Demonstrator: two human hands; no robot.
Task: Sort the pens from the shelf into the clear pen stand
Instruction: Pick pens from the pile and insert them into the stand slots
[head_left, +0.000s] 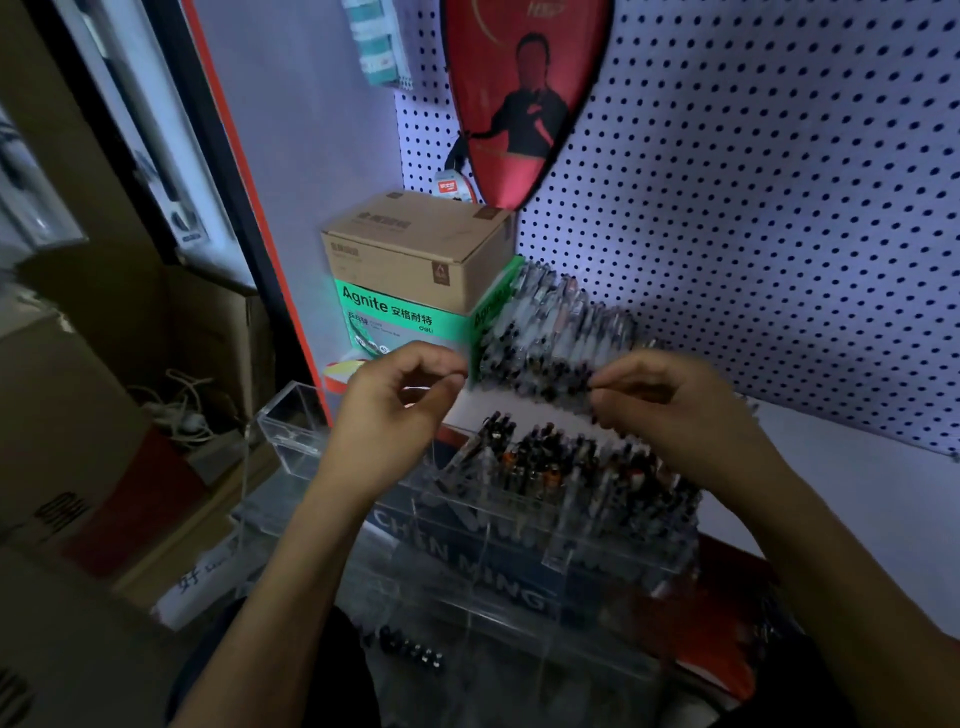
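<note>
1. The green box (395, 317) reads "Agnite" with Chinese characters beside it and a small "deli" mark at its lower right; its smaller print is too blurred to read.
2. A brown carton (415, 249) sits on the green box; its printing is illegible.
3. Under the clear stand (519, 545), large pale letters read "CHEN MING", seen through the acrylic.
4. On the pegboard (753, 182) hangs a red racket cover (524, 93) with a figure printed on it; its top is cut off by the frame, and a small tag below it cannot be read.
5. The stand's back compartments, toward the shelf's rear, are packed with pens (561, 462); a left compartment looks bare.
6. A leaning pack of pens (550, 332) stands behind the stand, against the green box, smeared by motion blur.
7. The left hand (400, 405) is curled, thumb and forefinger nearly pinched; whether it grips anything I cannot tell.
8. The right hand (675, 400) pinches at the pack's lower edge, fingertips together.
</note>
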